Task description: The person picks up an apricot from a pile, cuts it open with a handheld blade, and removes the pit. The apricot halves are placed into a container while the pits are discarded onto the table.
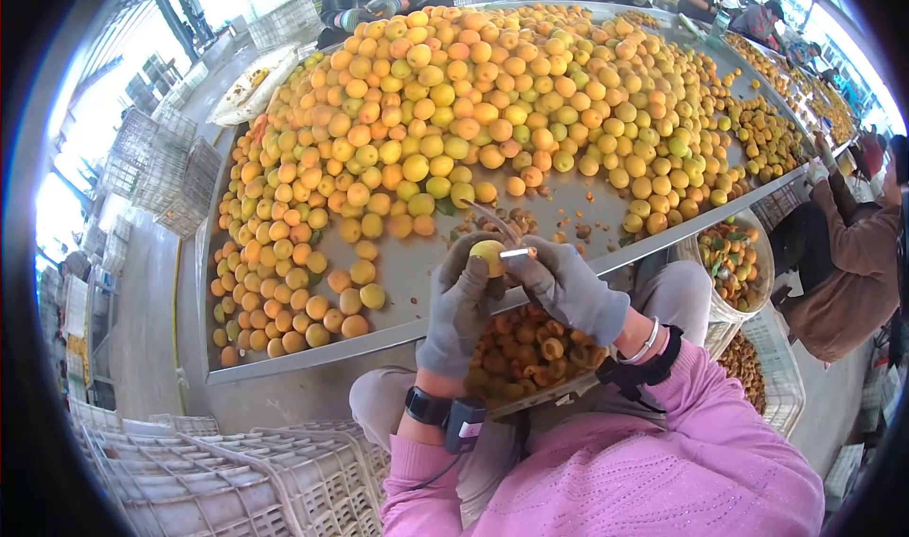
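Note:
My left hand (457, 300), in a grey glove, is closed around a yellow-green apricot (489, 257). Close beside it, my gloved right hand (566, 286) grips a small pitting knife (517, 253). Its shiny metal band shows at the fingers, and a thin curved part rises above them; its working end is partly hidden. Both hands meet over the near rim of a metal table (417, 327) heaped with whole apricots (417, 111). Below the hands, a crate holds split apricot halves (540, 348). Pits and scraps (507, 223) lie on the tabletop just beyond.
A white basket (765, 262) of apricot pieces and leaves stands at my right, near a crate of pits (743, 371). Plastic crates (237, 475) sit at lower left, with more stacked crates (161, 168) behind. A person in brown (847, 272) sits to the right; others work across the table.

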Tool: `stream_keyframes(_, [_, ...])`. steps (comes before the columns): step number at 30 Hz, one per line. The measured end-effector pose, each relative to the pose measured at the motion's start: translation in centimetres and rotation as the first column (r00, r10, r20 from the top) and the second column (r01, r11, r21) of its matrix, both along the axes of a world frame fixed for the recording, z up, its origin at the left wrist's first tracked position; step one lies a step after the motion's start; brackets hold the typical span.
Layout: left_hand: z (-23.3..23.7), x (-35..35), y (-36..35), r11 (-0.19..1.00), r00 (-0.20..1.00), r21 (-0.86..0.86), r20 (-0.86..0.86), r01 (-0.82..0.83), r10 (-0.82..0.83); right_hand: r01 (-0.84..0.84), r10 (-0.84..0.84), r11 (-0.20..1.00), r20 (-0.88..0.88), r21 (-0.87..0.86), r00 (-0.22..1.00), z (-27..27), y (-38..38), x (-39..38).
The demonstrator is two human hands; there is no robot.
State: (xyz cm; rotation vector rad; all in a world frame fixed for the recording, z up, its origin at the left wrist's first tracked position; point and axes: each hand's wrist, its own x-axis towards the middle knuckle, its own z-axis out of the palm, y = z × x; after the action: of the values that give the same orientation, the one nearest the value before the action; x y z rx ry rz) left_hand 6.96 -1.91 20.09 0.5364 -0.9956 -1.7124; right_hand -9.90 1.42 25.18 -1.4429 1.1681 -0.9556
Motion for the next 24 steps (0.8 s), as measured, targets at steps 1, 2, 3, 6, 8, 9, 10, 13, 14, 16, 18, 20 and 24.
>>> stream_keyframes(1, [0.0, -0.1, 0.0, 1.0, 1.0, 0.0, -0.001, 0.001, -0.001, -0.001, 0.0, 0.999, -0.028, -0.032, 1.0, -0.3, -0.1, 0.0])
stream_keyframes(2, [-0.1, -0.1, 0.0, 1.0, 1.0, 0.007, 0.002, -0.006, 0.006, -0.001, 0.0, 1.0, -0.029, -0.032, 1.0, -0.8, -0.3, -0.1])
stream_keyframes(3, [-0.2, -0.1, 0.1, 1.0, 1.0, 0.018, 0.004, -0.014, 0.014, 0.013, -0.014, 0.999, -0.025, -0.045, 1.0, -1.3, -0.4, 0.0])
stream_keyframes(6, [0.0, -0.4, 0.5, 0.998, 0.998, 0.038, 0.011, -0.057, 0.056, 0.028, -0.027, 0.999, 0.033, -0.022, 0.999, -1.4, -0.3, 0.3])
stream_keyframes(8, [-0.2, -0.5, 0.3, 0.998, 0.998, 0.023, 0.014, -0.056, 0.056, 0.033, -0.033, 0.999, 0.091, 0.004, 0.995, -1.6, -0.5, 0.4])
stream_keyframes(9, [-0.3, -0.5, 0.2, 0.998, 0.998, 0.008, 0.016, -0.058, 0.058, 0.041, -0.042, 0.999, 0.077, 0.02, 0.996, -2.1, -0.6, 0.5])
stream_keyframes(10, [-0.1, -0.6, 0.1, 0.998, 0.998, 0.004, 0.016, -0.06, 0.06, 0.045, -0.047, 0.998, 0.061, 0.033, 0.997, -2.5, -0.8, 0.5])
stream_keyframes(13, [0.4, -0.9, 0.3, 0.995, 0.99, 0.005, 0.102, -0.101, 0.1, 0.086, -0.085, 0.996, 0.051, -0.008, 0.995, -2.7, -1.0, 1.0])
stream_keyframes(14, [0.4, -1.0, 0.3, 0.989, 0.975, -0.016, 0.161, -0.15, 0.151, 0.084, -0.084, 0.996, 0.052, -0.009, 0.995, -2.6, -1.2, 1.0])
stream_keyframes(16, [-0.3, -1.1, -0.1, 0.98, 0.953, -0.039, 0.226, -0.196, 0.199, 0.063, -0.093, 0.985, -0.191, -0.161, 0.977, -2.3, -1.9, 0.8])
stream_keyframes(18, [-1.0, -1.2, -0.7, 0.94, 0.874, -0.146, 0.346, -0.309, 0.341, 0.038, -0.181, 0.952, -0.457, -0.305, 0.871, -3.1, -2.7, 0.5])
stream_keyframes(20, [-0.3, -0.6, -0.4, 0.953, 0.901, 0.0, 0.327, -0.301, 0.285, -0.028, -0.294, 0.903, -0.664, -0.429, 0.688, -3.5, -2.9, -0.2])
stream_keyframes(24, [-0.9, -0.4, -0.6, 0.97, 0.98, 0.184, -0.086, -0.159, 0.177, 0.129, -0.26, 0.953, -0.526, -0.272, 0.81, -2.7, -2.0, -0.7])
